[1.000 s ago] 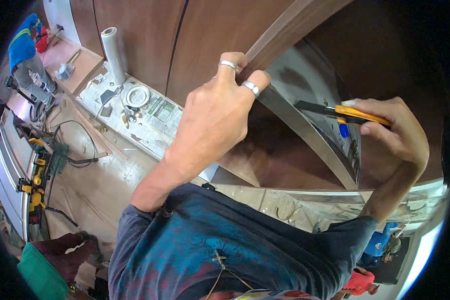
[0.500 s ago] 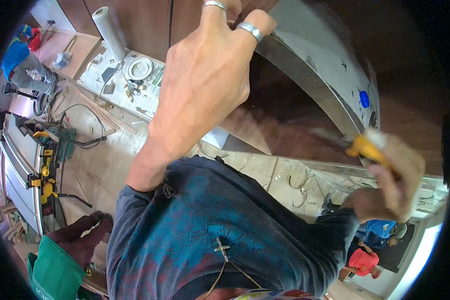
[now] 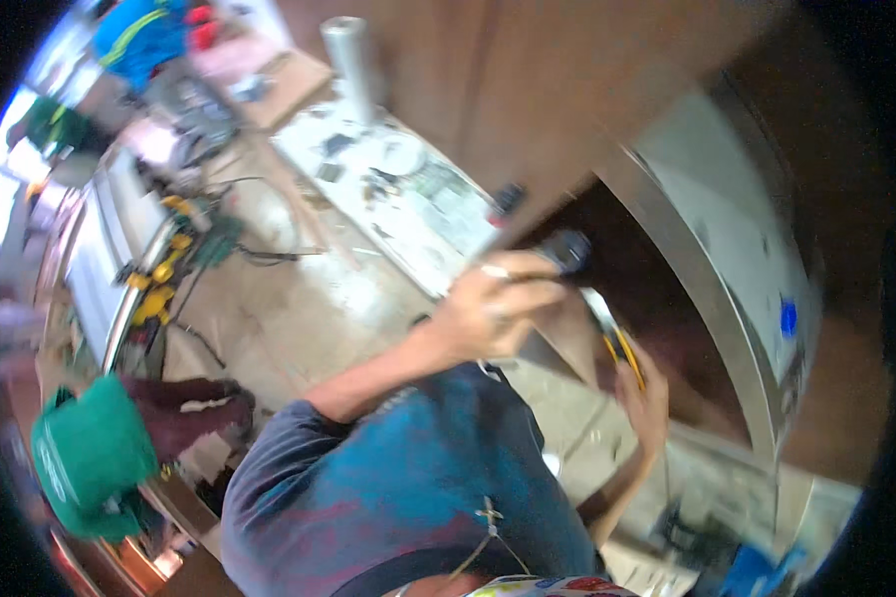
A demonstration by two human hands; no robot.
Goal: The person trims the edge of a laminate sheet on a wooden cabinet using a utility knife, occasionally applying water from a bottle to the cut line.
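My left hand (image 3: 498, 306), wearing rings, is closed with its fingers curled around a dark roundish object (image 3: 567, 252), too blurred to name. To its right and a little lower, my right hand (image 3: 647, 398) grips a utility knife (image 3: 622, 356) with a slim yellow-and-black handle. The knife's pale blade (image 3: 597, 306) points up toward the dark object, with a small gap between them. Beyond both hands is a curved panel edge (image 3: 682, 264), grey along its rim, around a dark brown recess (image 3: 622, 244).
A long white board (image 3: 408, 214) at far left bears a ring-shaped roll and scattered small things; a rolled sheet (image 3: 350, 70) stands behind. A black-and-red item (image 3: 506, 202) sits at its near end. Yellow-and-black equipment (image 3: 159, 274) and a person in green (image 3: 95, 458) are left.
My left hand has come down from the panel's upper edge and now holds the dark object. My right hand has swung inward with the knife. The view has turned and is blurred.
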